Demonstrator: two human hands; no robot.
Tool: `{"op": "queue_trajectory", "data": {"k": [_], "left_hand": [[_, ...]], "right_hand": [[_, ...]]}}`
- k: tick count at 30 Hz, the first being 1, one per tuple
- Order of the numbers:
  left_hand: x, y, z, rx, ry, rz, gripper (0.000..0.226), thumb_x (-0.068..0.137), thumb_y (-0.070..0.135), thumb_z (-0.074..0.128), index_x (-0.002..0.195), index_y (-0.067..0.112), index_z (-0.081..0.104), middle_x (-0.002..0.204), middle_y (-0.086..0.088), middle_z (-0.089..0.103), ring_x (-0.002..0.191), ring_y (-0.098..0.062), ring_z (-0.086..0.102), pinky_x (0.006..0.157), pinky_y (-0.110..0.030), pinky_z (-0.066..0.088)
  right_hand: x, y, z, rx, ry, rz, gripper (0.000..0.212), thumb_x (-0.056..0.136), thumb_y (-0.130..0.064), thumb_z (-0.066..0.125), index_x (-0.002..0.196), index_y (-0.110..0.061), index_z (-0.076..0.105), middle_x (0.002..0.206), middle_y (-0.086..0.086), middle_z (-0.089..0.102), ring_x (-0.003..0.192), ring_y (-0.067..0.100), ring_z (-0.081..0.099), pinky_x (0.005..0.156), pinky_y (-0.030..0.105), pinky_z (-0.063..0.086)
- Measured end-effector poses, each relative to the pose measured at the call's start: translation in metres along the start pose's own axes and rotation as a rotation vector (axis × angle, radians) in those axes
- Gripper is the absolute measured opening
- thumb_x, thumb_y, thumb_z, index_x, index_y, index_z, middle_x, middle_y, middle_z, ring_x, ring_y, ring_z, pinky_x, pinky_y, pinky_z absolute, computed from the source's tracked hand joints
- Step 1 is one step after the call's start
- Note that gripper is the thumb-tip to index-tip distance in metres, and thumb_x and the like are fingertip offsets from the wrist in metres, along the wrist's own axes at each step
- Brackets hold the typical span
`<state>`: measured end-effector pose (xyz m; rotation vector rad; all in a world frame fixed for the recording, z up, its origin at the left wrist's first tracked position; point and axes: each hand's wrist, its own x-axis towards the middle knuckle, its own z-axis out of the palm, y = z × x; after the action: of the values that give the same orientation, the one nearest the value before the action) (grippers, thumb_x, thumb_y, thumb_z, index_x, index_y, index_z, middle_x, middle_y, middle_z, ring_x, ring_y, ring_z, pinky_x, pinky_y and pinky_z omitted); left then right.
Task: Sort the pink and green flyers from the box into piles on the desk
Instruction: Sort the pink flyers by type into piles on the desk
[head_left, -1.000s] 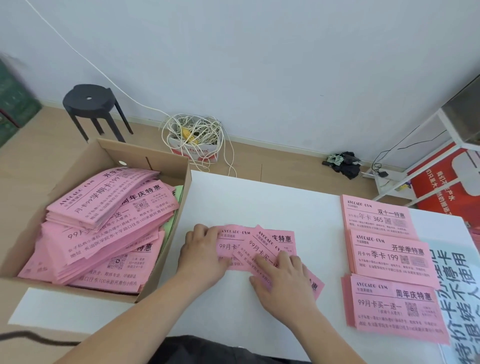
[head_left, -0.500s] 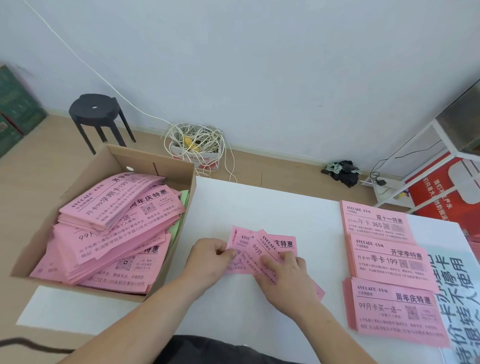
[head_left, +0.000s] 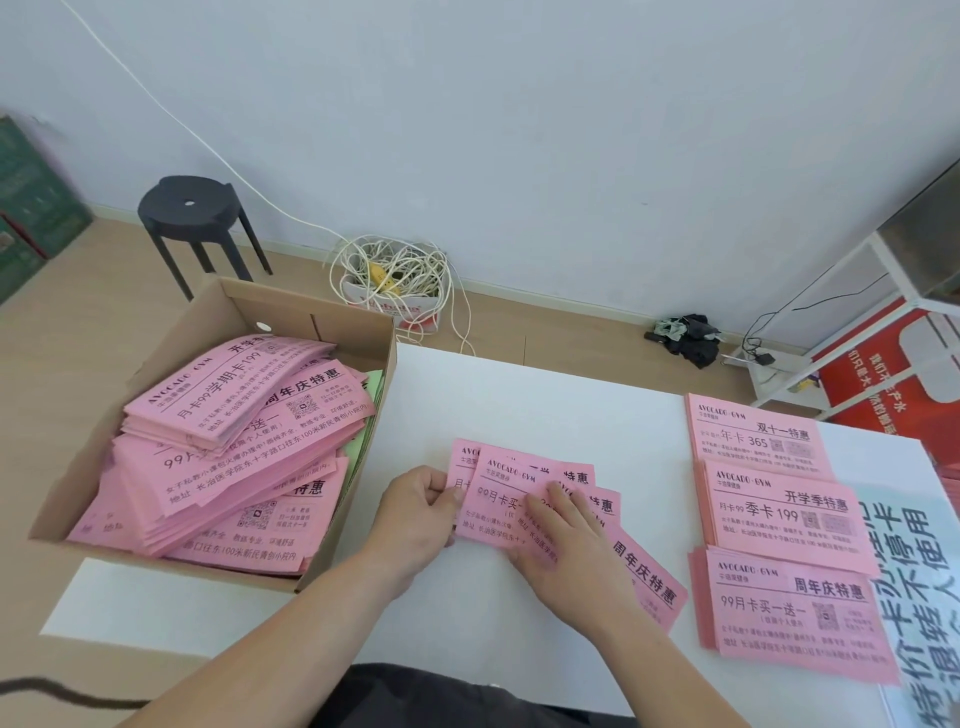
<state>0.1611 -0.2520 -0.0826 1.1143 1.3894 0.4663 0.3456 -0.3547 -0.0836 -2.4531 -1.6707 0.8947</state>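
Note:
A loose fan of pink flyers (head_left: 530, 475) lies in the middle of the white desk (head_left: 519, 395). My left hand (head_left: 415, 512) pinches the fan's left edge. My right hand (head_left: 563, 540) lies flat on top of the fan with fingers spread. The cardboard box (head_left: 218, 312) at the left holds many pink flyers (head_left: 228, 436), with green flyers (head_left: 371, 387) showing along its right wall. Three tidy pink piles sit in a column at the right: far (head_left: 753, 439), middle (head_left: 779, 512), near (head_left: 795, 613).
A large pale-blue printed sheet (head_left: 914, 597) lies under the right piles at the desk's right edge. On the floor beyond stand a black stool (head_left: 192, 208), a box of tangled white cable (head_left: 395, 280) and a white rack (head_left: 852, 291) with a red sign.
My left hand went from lying flat on the loose flyers to pinching their left edge. The fan has been drawn closer together. The view shifted slightly.

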Motion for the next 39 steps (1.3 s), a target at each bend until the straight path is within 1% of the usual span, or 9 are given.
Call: {"op": "queue_trajectory", "data": {"k": [8,12,15,18,22,27,33,36,39], "left_hand": [[0.009,-0.008,-0.005,0.138,-0.061,0.045,0.03,0.1,0.014,0.046,0.095,0.031,0.07,0.09,0.007,0.078,0.086,-0.022,0.076,0.083,-0.052,0.062],[0.006,-0.007,0.002,0.181,-0.099,0.068,0.032,0.098,0.016,0.045,0.099,0.034,0.071,0.089,0.007,0.078,0.086,-0.022,0.075,0.081,-0.052,0.062],[0.003,-0.001,-0.001,0.2,-0.056,0.062,0.026,0.098,0.021,0.045,0.093,0.031,0.069,0.088,0.008,0.076,0.085,-0.021,0.074,0.08,-0.049,0.062],[0.002,0.006,0.0,0.254,-0.044,0.07,0.012,0.1,0.026,0.055,0.099,0.03,0.066,0.094,0.009,0.074,0.087,-0.014,0.072,0.08,-0.04,0.061],[0.001,0.01,0.016,0.33,-0.097,0.093,0.018,0.096,0.023,0.061,0.112,0.03,0.062,0.106,0.013,0.07,0.096,-0.01,0.067,0.085,-0.037,0.058],[-0.003,0.017,0.021,0.329,-0.094,0.088,0.018,0.093,0.016,0.059,0.102,0.03,0.064,0.098,0.011,0.071,0.089,-0.013,0.07,0.08,-0.037,0.06],[-0.005,0.027,0.009,0.226,-0.098,0.189,0.028,0.095,0.003,0.053,0.099,0.024,0.07,0.093,0.005,0.076,0.088,-0.015,0.07,0.071,-0.03,0.058],[-0.007,0.037,0.004,0.129,-0.139,0.237,0.023,0.099,0.003,0.056,0.1,0.022,0.069,0.093,0.01,0.077,0.084,-0.003,0.07,0.065,-0.012,0.05],[-0.007,0.045,0.002,0.064,-0.142,0.273,0.019,0.097,0.002,0.062,0.098,0.02,0.071,0.094,0.009,0.078,0.086,-0.005,0.071,0.071,-0.013,0.051]], "right_hand": [[0.0,-0.008,0.007,0.039,-0.034,-0.163,0.07,0.103,-0.031,0.046,0.164,-0.031,0.012,0.163,-0.026,-0.004,0.155,0.001,-0.011,0.129,0.039,-0.001],[0.004,-0.028,0.01,0.197,0.016,-0.311,0.068,0.096,-0.011,0.041,0.16,-0.031,0.032,0.168,-0.02,0.013,0.156,-0.002,-0.002,0.129,0.035,0.003],[0.005,-0.02,-0.003,0.006,0.136,-0.076,0.055,0.098,-0.017,0.04,0.152,-0.029,0.043,0.17,-0.004,0.017,0.159,0.02,0.006,0.128,0.045,0.008],[0.001,-0.005,-0.012,-0.182,0.006,0.14,0.048,0.094,-0.022,0.04,0.14,-0.024,0.048,0.17,0.004,0.011,0.155,0.031,0.008,0.124,0.049,0.018],[-0.005,0.0,0.004,-0.072,-0.043,0.032,0.064,0.101,-0.025,0.037,0.16,-0.039,0.019,0.171,-0.005,-0.012,0.158,0.021,-0.014,0.128,0.044,-0.001],[-0.005,-0.001,0.003,0.239,0.077,-0.123,0.057,0.105,-0.018,0.041,0.158,-0.038,0.031,0.165,-0.024,-0.013,0.15,-0.007,-0.019,0.126,0.025,0.005],[-0.017,0.017,-0.028,0.573,0.286,0.276,0.09,0.093,-0.02,0.071,0.163,-0.029,0.016,0.168,-0.006,0.016,0.156,0.016,0.015,0.119,0.035,0.031],[-0.022,0.024,-0.049,0.944,0.256,0.306,0.05,0.09,-0.005,0.072,0.134,-0.023,0.059,0.13,-0.007,0.07,0.125,0.015,0.062,0.095,0.035,0.051],[-0.026,0.023,-0.066,1.063,0.3,0.239,0.026,0.092,0.003,0.068,0.105,-0.019,0.073,0.099,-0.005,0.079,0.095,0.013,0.074,0.084,0.03,0.053]]}}
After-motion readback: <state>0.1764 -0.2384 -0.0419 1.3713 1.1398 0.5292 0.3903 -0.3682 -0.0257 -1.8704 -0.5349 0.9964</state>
